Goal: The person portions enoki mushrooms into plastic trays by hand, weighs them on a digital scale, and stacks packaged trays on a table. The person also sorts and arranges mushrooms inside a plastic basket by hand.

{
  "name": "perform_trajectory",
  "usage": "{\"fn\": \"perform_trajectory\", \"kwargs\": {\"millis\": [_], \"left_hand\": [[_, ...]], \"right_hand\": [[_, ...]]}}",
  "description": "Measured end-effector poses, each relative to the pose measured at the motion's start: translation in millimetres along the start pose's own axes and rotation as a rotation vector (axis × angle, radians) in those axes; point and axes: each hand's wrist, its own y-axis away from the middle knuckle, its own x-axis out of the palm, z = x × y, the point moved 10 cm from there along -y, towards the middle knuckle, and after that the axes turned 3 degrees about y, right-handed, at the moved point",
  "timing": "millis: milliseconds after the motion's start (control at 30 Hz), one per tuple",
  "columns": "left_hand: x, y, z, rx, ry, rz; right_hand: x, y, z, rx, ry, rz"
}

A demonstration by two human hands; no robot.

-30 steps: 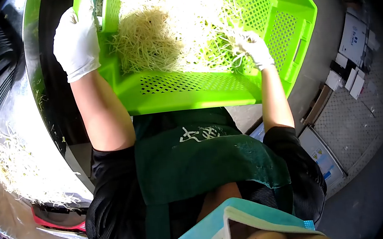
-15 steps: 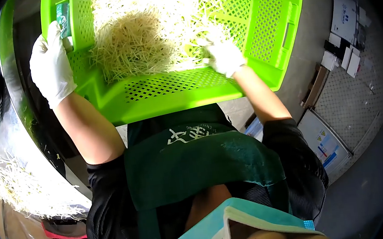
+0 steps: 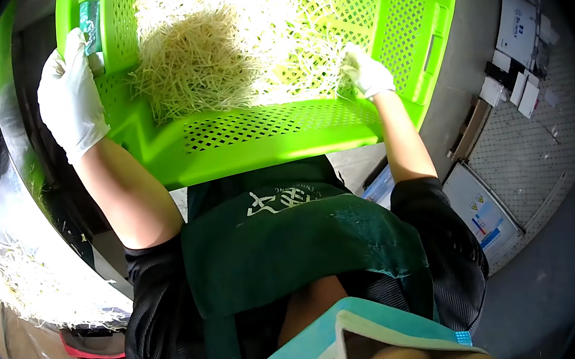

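The floor [image 3: 545, 299] is grey (partly shadowed); the light harsh.

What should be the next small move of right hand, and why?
Probably the right hand should sweep the loose strands beside it toward the dense pile: they lie thinly, with the green basket showing through, and the left hand holds the opposite side.

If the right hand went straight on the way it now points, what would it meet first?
The right hand would likely meet the pale shreds in the green crate first, though depth there is unclear.
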Motion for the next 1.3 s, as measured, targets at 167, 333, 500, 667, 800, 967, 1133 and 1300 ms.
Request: {"fn": "perform_trajectory", "kwargs": {"millis": [167, 333, 500, 667, 800, 967, 1133, 1300], "left_hand": [[1, -5, 6, 0.013, 0.024, 0.006], [0, -4, 5, 0.026, 0.056, -0.006], [0, -8, 11, 0.01, 0.116, -0.013], [0, -6, 11, 0.003, 0.103, -0.025], [-5, -5, 5, 0.013, -0.021, -0.035], [-6, -1, 4, 0.021, -0.035, -0.056], [-3, -3, 11, -0.015, 0.069, -0.042], [1, -5, 9, 0.012, 0.073, 0.003]], "right_hand": [[-37, 44, -1, 0.218, 0.009, 0.122], [-124, 131, 205, -0.872, -0.631, -0.107], [-203, 197, 279, -1.443, -1.424, 0.372], [-210, 219, 285, -1.567, -1.4, 0.67], [-195, 226, 291, -1.518, -1.389, 0.777], [-145, 101, 249, -0.922, -0.992, -0.008], [-55, 66, 271, -0.777, -0.075, -0.339], [-76, 30, 168, -0.619, 0.05, -0.229]]}}
